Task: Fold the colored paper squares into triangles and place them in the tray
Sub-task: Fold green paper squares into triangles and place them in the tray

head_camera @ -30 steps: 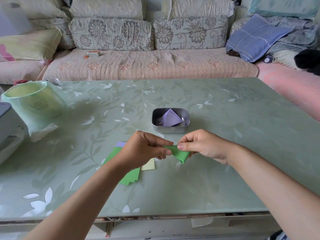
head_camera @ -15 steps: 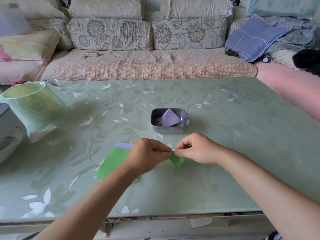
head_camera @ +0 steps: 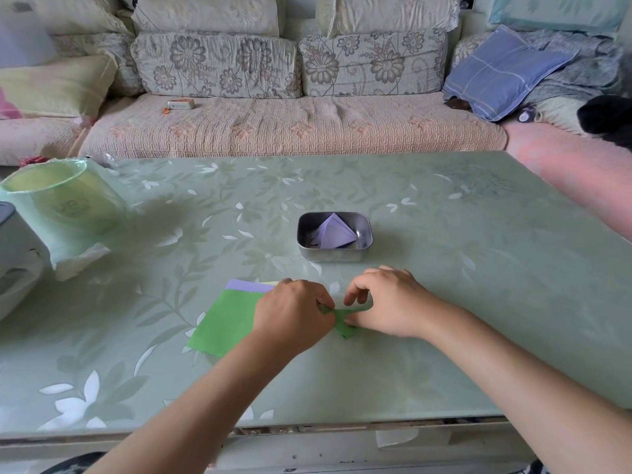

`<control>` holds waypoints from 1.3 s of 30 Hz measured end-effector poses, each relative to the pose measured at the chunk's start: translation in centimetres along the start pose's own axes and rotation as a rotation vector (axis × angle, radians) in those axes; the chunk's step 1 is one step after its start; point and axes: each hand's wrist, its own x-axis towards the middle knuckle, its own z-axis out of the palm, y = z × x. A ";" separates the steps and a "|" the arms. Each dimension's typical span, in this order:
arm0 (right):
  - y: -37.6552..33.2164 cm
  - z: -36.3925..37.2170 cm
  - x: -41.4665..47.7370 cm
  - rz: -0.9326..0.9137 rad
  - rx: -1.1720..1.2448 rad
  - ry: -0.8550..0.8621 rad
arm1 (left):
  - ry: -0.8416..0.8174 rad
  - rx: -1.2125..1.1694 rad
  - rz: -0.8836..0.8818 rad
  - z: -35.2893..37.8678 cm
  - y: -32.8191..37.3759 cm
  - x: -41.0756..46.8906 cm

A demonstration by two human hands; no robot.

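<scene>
A small folded green paper triangle lies on the table between my hands. My left hand pinches its left tip. My right hand presses its right part down with the thumb and lower fingers, the index finger lifted. To the left lies a stack of flat squares, green on top, with purple and a yellow edge showing behind. The metal tray stands just beyond my hands and holds folded purple triangles.
A pale green cylindrical bin lined with a plastic bag stands at the table's left, next to a grey-white appliance. A sofa with cushions runs behind the table. The table's near edge is close to me.
Both hands came down from mid-air and brought the green folded paper onto the table. The right hand's index finger has lifted. The camera view tilted slightly.
</scene>
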 end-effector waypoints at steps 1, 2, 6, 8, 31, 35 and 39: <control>-0.1 0.1 0.0 0.004 -0.005 0.003 | 0.005 0.019 0.037 0.0 -0.1 0.1; -0.2 0.1 0.0 0.008 -0.010 0.004 | 0.028 0.024 0.096 0.1 -0.4 0.2; -0.5 0.1 0.0 0.018 -0.027 0.008 | 0.065 -0.111 0.361 0.8 -1.1 0.5; -0.6 0.1 0.0 0.027 -0.020 0.008 | 0.009 -0.155 0.453 1.1 -1.0 0.2; 0.2 -1.1 -0.7 0.233 0.197 -0.130 | -0.142 0.093 0.653 -0.1 -1.2 -2.0; 0.4 -1.3 -0.5 0.242 0.212 -0.128 | -0.154 0.106 0.646 0.1 -1.3 -2.1; 0.7 -1.6 -0.3 0.252 0.226 -0.127 | -0.134 0.117 0.610 0.4 -0.8 -2.2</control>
